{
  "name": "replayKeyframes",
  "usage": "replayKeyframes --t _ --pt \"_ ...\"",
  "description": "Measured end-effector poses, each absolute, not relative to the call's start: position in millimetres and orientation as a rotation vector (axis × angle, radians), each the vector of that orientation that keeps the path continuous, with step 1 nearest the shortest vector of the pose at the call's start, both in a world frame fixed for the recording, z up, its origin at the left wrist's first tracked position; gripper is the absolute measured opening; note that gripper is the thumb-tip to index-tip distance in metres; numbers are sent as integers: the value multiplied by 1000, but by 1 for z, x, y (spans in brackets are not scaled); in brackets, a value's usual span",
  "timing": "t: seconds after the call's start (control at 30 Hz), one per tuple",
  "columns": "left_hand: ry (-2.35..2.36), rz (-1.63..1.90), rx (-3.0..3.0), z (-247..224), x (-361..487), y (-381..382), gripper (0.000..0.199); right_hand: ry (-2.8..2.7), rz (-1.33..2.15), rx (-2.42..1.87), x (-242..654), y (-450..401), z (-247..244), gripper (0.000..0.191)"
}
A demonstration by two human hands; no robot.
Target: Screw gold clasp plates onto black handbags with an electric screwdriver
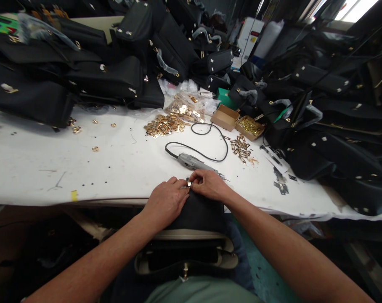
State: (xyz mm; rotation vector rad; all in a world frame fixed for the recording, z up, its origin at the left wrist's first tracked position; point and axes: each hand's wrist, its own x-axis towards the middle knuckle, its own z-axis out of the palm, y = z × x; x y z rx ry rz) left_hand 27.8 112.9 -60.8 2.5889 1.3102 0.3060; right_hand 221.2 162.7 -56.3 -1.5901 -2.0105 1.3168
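Note:
A black bag point(199, 214) lies across my lap, its far end at the table's front edge and its open mouth towards me. My left hand point(168, 200) rests on the bag's far left corner with fingers closed together. At the bag's far edge, my right hand point(206, 184) pinches a small metal fitting point(189, 183), and the left fingertips touch its other side. Just beyond my hands a grey electric screwdriver point(199, 163) lies on the white table, its tip pointing right and its black cord looping behind it.
Gold metal plates point(164, 125) are heaped on the white table point(140, 164). A brown box point(225, 117) and a box of small gold parts point(250, 127) stand behind. More plates point(240, 147) lie right of the cord. Black bags point(105, 80) are piled left, behind and right.

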Motion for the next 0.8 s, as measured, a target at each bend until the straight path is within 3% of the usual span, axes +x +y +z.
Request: replayKeyframes --t 0.53,0.8 --pt "1170 158 2720 -48 25 125 18 -2167 1157 -1780 206 169 -47 18" --pt "1202 361 2664 -62 20 119 25 -2054 1108 -1710 216 161 -60 24"
